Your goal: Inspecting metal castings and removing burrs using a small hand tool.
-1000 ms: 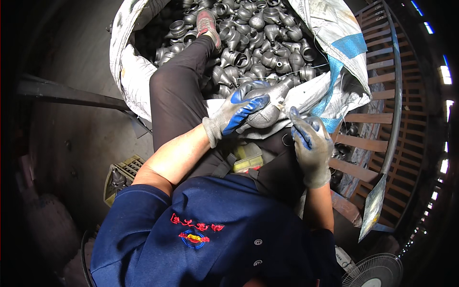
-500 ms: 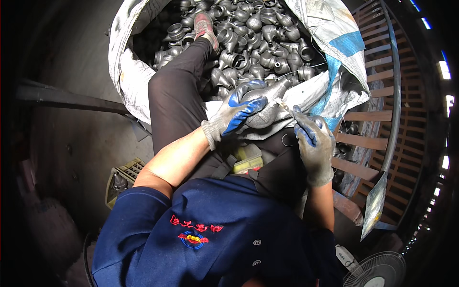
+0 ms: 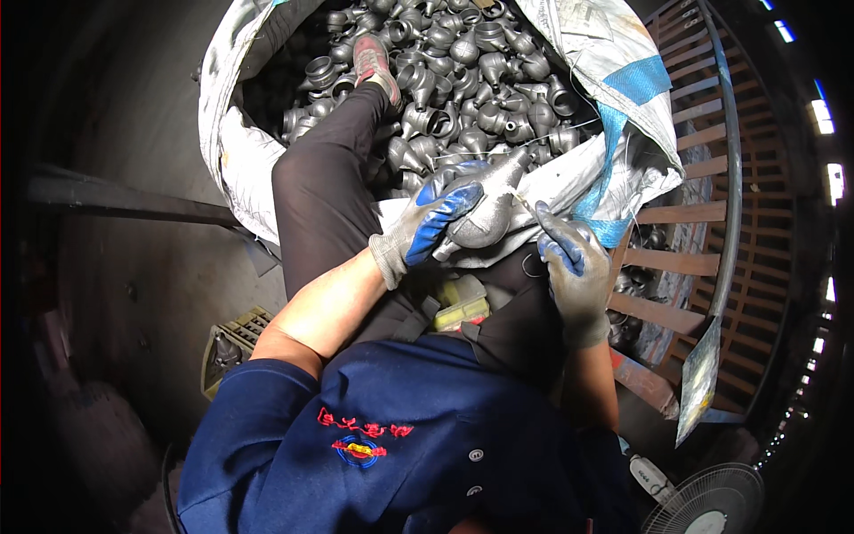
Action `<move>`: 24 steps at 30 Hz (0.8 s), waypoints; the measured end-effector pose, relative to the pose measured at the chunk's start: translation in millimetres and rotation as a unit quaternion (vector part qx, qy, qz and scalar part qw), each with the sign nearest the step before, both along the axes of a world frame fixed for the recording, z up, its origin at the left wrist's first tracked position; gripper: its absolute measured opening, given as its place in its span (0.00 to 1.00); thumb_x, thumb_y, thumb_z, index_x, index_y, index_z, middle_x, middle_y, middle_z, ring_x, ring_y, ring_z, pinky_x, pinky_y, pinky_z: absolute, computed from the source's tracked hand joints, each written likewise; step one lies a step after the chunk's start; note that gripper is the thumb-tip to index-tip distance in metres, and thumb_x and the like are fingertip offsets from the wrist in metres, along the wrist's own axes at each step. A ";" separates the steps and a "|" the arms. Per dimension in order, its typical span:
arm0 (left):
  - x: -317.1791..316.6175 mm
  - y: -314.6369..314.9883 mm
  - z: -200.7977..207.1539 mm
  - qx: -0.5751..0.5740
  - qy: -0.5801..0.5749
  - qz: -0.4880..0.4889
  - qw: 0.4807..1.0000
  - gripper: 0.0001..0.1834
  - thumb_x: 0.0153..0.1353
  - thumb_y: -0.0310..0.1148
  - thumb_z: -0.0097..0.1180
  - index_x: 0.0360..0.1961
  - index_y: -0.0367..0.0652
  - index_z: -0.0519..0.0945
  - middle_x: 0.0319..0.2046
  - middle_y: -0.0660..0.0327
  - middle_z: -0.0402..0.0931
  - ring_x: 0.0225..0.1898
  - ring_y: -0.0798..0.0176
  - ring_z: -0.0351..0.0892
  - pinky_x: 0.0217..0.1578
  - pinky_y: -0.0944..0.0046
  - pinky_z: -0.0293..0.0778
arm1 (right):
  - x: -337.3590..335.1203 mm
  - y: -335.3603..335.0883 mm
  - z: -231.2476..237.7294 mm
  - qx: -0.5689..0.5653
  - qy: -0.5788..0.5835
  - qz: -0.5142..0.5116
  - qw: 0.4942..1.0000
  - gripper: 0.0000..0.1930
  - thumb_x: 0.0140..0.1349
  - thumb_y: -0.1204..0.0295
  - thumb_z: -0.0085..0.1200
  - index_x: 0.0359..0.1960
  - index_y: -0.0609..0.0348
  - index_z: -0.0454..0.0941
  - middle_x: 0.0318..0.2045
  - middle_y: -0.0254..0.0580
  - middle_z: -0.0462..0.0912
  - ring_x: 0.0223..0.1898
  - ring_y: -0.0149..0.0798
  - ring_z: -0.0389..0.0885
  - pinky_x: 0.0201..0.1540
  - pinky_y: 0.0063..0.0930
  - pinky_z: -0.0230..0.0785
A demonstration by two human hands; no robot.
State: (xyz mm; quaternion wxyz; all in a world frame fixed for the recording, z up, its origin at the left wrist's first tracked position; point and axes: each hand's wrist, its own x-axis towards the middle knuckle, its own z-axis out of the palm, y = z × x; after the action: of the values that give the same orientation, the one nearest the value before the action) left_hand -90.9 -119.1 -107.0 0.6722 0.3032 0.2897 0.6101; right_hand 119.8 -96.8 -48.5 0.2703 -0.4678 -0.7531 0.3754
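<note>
A grey, bulb-shaped metal casting (image 3: 486,220) with a narrow tapered neck is tilted above my lap, its neck toward the upper right. My left hand (image 3: 433,218), in a grey glove with a blue coating, wraps its left side. My right hand (image 3: 576,267), gloved alike, is closed just right of the casting. From its fingertips a thin, stick-like tool (image 3: 527,204) points at the casting's side; its kind is too small to make out.
Beyond my hands, a big white woven sack (image 3: 233,151) holds many similar castings (image 3: 465,49), and my shoe (image 3: 374,64) rests on them. Rusty metal slats (image 3: 680,215) stand at right. A yellow crate (image 3: 213,367) sits lower left, a fan (image 3: 712,507) lower right.
The casting has turned in my left hand, its neck now steeper and more of its lower end showing. My right hand has shifted slightly left and down. The view has moved a little.
</note>
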 end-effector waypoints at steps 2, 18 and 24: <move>-1.2 -0.5 3.7 -0.011 0.004 -0.024 1.000 0.22 0.65 0.37 0.49 0.56 0.37 0.68 0.49 0.60 0.72 0.48 0.70 0.72 0.51 0.68 0.69 | -0.4 -1.0 1.8 -0.053 0.019 -0.024 0.998 0.16 0.52 0.85 0.48 0.44 0.67 0.78 0.39 0.47 0.80 0.38 0.34 0.78 0.43 0.23 0.69; -2.1 -6.8 -13.6 -0.084 -0.235 -0.107 0.963 0.26 0.66 0.43 0.46 0.61 0.41 0.63 0.54 0.57 0.70 0.51 0.64 0.74 0.53 0.63 0.71 | -6.7 -4.6 -6.2 0.031 0.060 0.008 0.998 0.17 0.53 0.85 0.51 0.46 0.67 0.78 0.38 0.42 0.79 0.36 0.27 0.75 0.41 0.17 0.68; 1.6 -6.6 -16.0 -0.124 -0.139 -0.046 0.982 0.25 0.66 0.45 0.43 0.58 0.41 0.66 0.51 0.55 0.72 0.50 0.60 0.75 0.53 0.59 0.72 | -6.7 -2.6 -10.0 0.035 0.063 -0.038 0.997 0.15 0.51 0.82 0.55 0.42 0.62 0.79 0.31 0.45 0.78 0.29 0.37 0.78 0.33 0.26 0.70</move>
State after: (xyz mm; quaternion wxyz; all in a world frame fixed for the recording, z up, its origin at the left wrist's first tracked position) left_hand -89.3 -125.7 -122.9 0.7653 0.1430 0.2528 0.5744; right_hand 113.0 -99.4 -58.5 0.3472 -0.4618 -0.7291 0.3670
